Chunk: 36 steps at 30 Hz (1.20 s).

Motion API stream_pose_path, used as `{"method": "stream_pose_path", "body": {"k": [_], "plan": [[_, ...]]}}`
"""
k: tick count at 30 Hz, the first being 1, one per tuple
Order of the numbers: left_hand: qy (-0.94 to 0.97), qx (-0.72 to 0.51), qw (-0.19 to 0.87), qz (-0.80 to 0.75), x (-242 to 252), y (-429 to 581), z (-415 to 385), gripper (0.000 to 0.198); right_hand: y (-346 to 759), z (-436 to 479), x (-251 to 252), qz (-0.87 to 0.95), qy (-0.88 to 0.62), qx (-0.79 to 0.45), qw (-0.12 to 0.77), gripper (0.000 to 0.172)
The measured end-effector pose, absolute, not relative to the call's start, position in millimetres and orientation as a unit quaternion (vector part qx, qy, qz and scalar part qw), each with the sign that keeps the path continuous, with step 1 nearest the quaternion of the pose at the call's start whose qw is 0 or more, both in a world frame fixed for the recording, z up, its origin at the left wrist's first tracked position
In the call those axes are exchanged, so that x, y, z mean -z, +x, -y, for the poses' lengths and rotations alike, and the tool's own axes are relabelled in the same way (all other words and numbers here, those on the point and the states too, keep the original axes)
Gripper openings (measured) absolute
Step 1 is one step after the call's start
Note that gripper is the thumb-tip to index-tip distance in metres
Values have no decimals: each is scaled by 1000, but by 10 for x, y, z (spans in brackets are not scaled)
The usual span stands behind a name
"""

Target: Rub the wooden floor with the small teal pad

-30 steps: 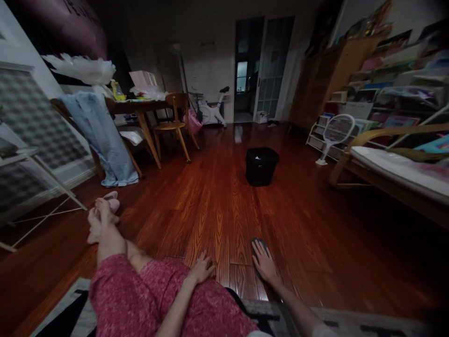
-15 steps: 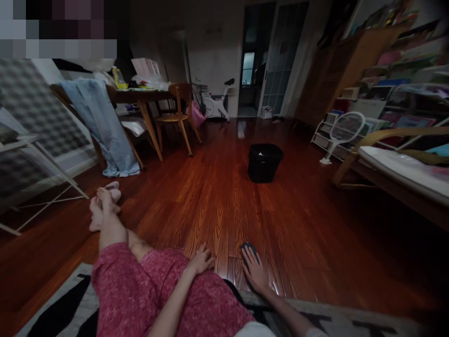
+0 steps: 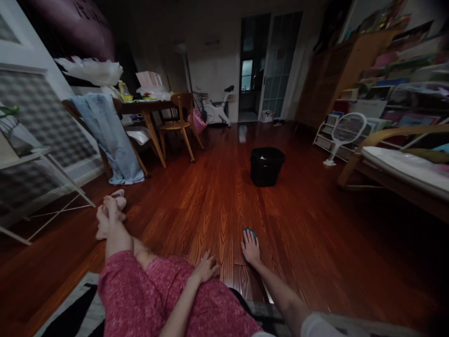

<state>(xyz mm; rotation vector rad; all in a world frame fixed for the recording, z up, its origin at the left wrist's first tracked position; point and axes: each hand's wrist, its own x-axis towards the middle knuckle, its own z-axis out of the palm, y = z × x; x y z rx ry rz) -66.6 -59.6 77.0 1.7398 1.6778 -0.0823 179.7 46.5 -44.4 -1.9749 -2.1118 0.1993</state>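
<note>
I sit on the floor with my legs in pink trousers stretched out to the left. My right hand presses flat on a small dark teal cloth on the red wooden floor; only the cloth's far edge shows past my fingers. My left hand rests loosely on my thigh, fingers slightly apart, holding nothing.
A black bin stands on the floor ahead. A table with chairs and hanging jeans is at the left, a white rack nearer. A wooden bench and bookshelves line the right. A striped rug lies under me.
My right hand has slid the cloth forward and a little left across the floor, the arm stretching out. The left hand stays on my thigh.
</note>
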Motion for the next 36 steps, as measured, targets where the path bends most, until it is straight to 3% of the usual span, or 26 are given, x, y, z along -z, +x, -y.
{"method": "stream_pose_path", "body": {"k": [13, 25, 33, 36], "plan": [[678, 23, 361, -640, -748, -689, 609, 70, 2360, 759, 768, 841, -518, -96, 120, 58], [678, 24, 354, -644, -690, -695, 575, 69, 1759, -309, 453, 701, -698, -66, 126, 60], [678, 27, 354, -643, -740, -685, 602, 68, 2307, 552, 665, 871, -461, -130, 110, 60], [681, 36, 353, -641, -782, -678, 612, 68, 2849, 680, 624, 872, -459, -136, 98, 58]]}}
